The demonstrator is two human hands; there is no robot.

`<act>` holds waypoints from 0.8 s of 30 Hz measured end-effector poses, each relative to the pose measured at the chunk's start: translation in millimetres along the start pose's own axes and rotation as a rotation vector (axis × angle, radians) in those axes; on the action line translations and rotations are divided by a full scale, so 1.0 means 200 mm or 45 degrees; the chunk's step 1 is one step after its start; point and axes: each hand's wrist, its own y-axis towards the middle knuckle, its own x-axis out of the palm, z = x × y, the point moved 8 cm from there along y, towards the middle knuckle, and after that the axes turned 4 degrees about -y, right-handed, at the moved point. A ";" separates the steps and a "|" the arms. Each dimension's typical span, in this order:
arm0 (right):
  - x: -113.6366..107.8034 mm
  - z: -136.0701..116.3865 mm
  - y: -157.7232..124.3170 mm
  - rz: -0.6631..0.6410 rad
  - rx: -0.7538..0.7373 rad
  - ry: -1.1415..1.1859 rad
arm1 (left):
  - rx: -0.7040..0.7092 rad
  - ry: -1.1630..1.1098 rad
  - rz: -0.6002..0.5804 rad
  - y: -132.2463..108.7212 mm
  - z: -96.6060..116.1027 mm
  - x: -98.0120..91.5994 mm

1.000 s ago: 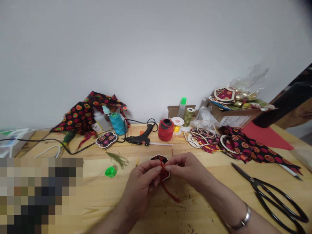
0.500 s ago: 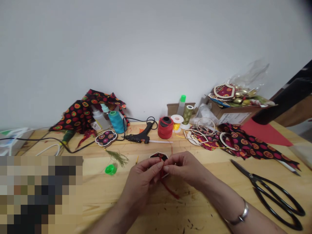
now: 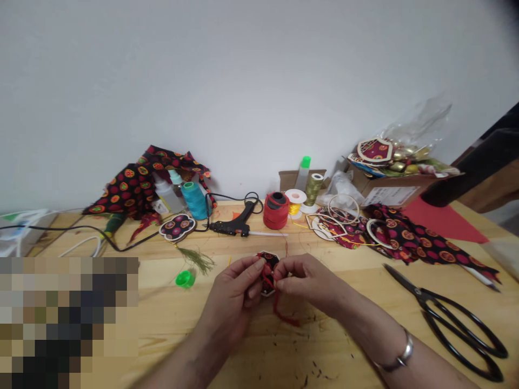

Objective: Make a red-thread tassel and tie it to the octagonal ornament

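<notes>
At the middle of the table, a dark octagonal ornament [image 3: 267,262] with a pale rim shows between my two hands. My left hand [image 3: 239,281] is closed, thumb and finger pinching red cord at the ornament's left side. Close by on the right, my right hand [image 3: 302,281] pinches the same red cord [image 3: 279,310], whose loose tail hangs below the fingers onto the wood. A thin red thread runs up toward the red spool [image 3: 275,210]. The fingertips partly cover the cord and the ornament.
Large black-handled scissors [image 3: 462,324] lie at right. Behind are a glue gun [image 3: 237,224], a teal spool [image 3: 195,200], a yellow spool [image 3: 295,202] and a cardboard box [image 3: 385,189]. A flower-shaped ornament [image 3: 177,227] with a green tassel and a green cap [image 3: 185,279] lie at left.
My hands have moved slightly apart, uncovering more of the octagonal ornament and the red cord across it. My right hand sits a little lower, and the cord's tail has shifted.
</notes>
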 end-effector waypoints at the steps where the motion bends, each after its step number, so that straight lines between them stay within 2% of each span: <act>1: 0.00 0.00 0.00 -0.011 0.000 -0.007 | 0.001 -0.011 0.010 0.00 0.00 0.00; 6: 0.00 -0.02 0.00 -0.083 -0.075 -0.049 | 0.021 -0.049 0.034 0.02 0.02 -0.02; 14: 0.05 -0.06 -0.08 -0.420 -0.252 -0.201 | 0.060 -0.070 0.023 0.03 0.05 -0.04; 18: 0.15 -0.12 -0.18 -0.761 -0.370 -0.336 | 0.100 -0.082 0.055 0.03 0.07 -0.04; 24: 0.25 -0.11 -0.37 -1.274 -0.148 -0.306 | 0.126 -0.077 0.102 0.03 0.08 -0.06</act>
